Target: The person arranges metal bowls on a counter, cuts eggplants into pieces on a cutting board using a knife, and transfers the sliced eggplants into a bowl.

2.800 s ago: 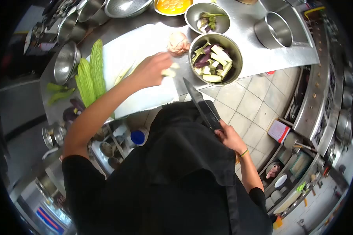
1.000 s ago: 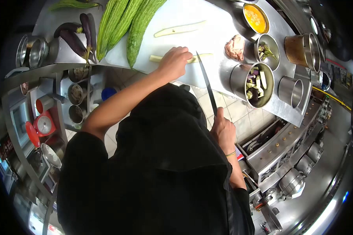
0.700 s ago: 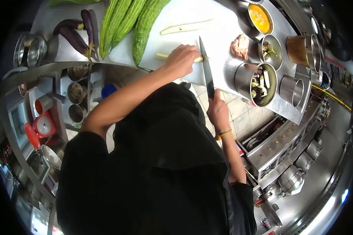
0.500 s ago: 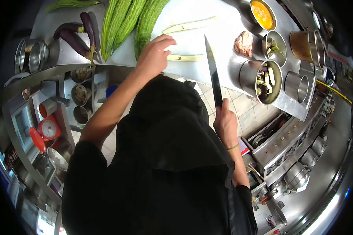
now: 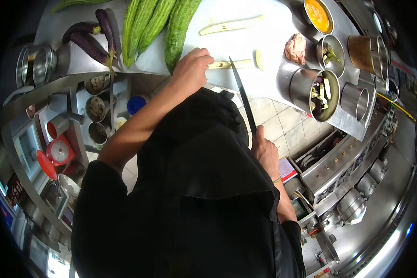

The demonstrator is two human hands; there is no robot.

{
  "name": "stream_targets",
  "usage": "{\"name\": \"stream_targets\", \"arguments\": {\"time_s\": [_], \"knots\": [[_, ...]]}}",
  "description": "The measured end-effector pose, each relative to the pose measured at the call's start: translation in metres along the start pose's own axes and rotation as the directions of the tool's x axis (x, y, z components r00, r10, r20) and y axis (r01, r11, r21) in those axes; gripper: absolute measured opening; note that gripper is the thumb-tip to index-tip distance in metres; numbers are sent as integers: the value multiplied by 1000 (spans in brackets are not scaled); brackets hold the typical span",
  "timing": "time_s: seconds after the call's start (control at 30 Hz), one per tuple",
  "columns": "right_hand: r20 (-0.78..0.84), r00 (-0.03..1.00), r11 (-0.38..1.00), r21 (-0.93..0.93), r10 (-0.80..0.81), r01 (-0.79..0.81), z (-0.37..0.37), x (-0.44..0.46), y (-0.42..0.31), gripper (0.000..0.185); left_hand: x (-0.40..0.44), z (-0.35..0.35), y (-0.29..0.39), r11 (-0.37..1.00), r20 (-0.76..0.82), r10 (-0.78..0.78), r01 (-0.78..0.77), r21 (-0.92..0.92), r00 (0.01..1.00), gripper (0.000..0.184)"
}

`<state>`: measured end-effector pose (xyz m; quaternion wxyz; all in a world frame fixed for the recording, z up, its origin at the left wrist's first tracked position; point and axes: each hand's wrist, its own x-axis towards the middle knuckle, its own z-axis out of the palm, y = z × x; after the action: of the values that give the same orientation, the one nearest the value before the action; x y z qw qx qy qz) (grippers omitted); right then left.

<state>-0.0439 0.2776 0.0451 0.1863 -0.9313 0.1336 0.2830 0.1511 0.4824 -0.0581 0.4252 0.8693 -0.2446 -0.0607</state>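
Note:
On the white cutting board (image 5: 245, 85) lies a pale, seeded vegetable strip (image 5: 238, 64), which looks like eggplant. Bent fingers of my left hand (image 5: 192, 68) are closed at its left end, the fingertips partly hidden. My right hand (image 5: 265, 150) is wrapped round the handle of a long kitchen knife (image 5: 243, 95). Its blade points away from me, with the tip over the middle of the strip. A short cut piece (image 5: 259, 60) rests just right of the strip. Farther back is a second pale strip (image 5: 231, 25).
Long ridged green gourds (image 5: 180, 32) and purple eggplants (image 5: 88, 46) lie to the left. At right stand a pot of cut eggplant (image 5: 326, 97), a bowl of trimmings (image 5: 336, 55), a bowl of orange liquid (image 5: 319, 16) and an empty steel pot (image 5: 355, 102). A crumpled pinkish item (image 5: 295, 48) lies nearby.
My left hand has closed from open fingers onto the strip's left end. The knife tip has shifted left and slightly down, and the short piece now lies separate at the right.

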Motion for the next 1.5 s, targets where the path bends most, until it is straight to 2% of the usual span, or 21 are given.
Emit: {"name": "stream_targets", "arguments": {"time_s": [0.13, 0.2, 0.23, 0.3, 0.33, 0.37, 0.43, 0.5, 0.7, 0.9, 1.0, 1.03, 1.07, 1.1, 1.17, 1.2, 1.23, 1.3, 1.33, 1.4, 1.5], "knots": [[-67, 996, 998, 27, -51, 53, 31, 30, 17, 25, -1, 0, -2, 1000, 27, 5, -5, 3, 1000, 20], [-49, 994, 915, 390, -96, 108, 30, 44, 23, 28, -5, -3, 1, 1000, 3, 11, -11, 9, 1000, 21], [-55, 994, 913, 393, -96, 110, 19, 43, 18, 28, -8, -4, 2, 1000, -20, 12, -12, 13, 1000, 22], [202, 977, 696, 692, 67, -191, -6, 38, 8, 24, -13, -5, 2, 1000, -65, 0, 0, 8, 998, 23], [-98, 995, 851, 519, -29, 76, 10, 31, 16, 24, -16, -5, 2, 1000, -101, -19, 19, -6, 995, 24], [-94, 995, 850, 522, -31, 76, 11, 22, 17, 24, -16, -5, 1, 1000, -100, -23, 23, -3, 995, 24], [-105, 992, 993, 86, -70, 79, -6, 5, -3, 21, -11, 0, 2, 998, -90, -39, 34, -57, 995, 26], [-36, 998, 998, -30, -53, 52, -2, -1, -6, 19, -8, 4, 3, 997, -72, -51, 47, -59, 996, 24], [46, 997, 994, -87, -57, 61, 1, 1, -14, 26, -5, 4, -1, 994, -36, -88, 86, -68, 995, 22], [-59, 984, 985, 26, -171, 172, 14, 34, -4, 23, -16, -7, 2, 996, 41, -73, 71, 45, 996, 29], [102, 970, 861, 488, -221, 145, -26, 33, 7, 27, -16, -28, 5, 995, 96, -104, 104, 11, 990, 30], [97, 971, 856, 497, -218, 143, -32, 24, 13, 27, -12, -34, 9, 985, 114, -157, 163, -50, 981, 30], [69, 994, 804, 594, -87, 29, -39, 15, 17, 30, -5, -38, 16, 942, 187, -228, 265, -205, 956, 30], [55, 997, 726, 684, 46, -71, -43, 8, 23, 34, 6, -42, 25, 944, 190, -226, 263, -198, 955, 30], [-66, 983, 736, 672, 169, -82, -45, -1, 38, 24, 30, -36, 43, 962, 221, -71, 126, -243, 973, 27], [-90, 977, 738, 669, 192, -83, -48, -5, 45, 23, 44, -24, 43, 973, 181, 98, -56, -225, 979, 25], [-122, 974, 760, 646, 193, -69, -49, -7, 52, 22, 56, -12, 48, 974, 188, 103, -61, -218, 977, 25], [-150, 967, 799, 596, 204, -76, -47, -13, 67, 22, 76, 11, 60, 925, 396, 245, -335, 176, 885, 24], [-156, 966, 793, 604, 207, -72, -47, -16, 71, 22, 84, 25, 61, 921, 402, 252, -346, 180, 880, 24], [-87, 969, 766, 630, 231, -126, -46, -22, 77, 24, 96, 49, 66, 707, 643, 241, -586, 397, 727, 23], [-46, 966, 694, 704, 254, -149, -48, -34, 85, 23, 99, 50, 79, 746, 675, 199, -556, 366, 711, 26]]}}
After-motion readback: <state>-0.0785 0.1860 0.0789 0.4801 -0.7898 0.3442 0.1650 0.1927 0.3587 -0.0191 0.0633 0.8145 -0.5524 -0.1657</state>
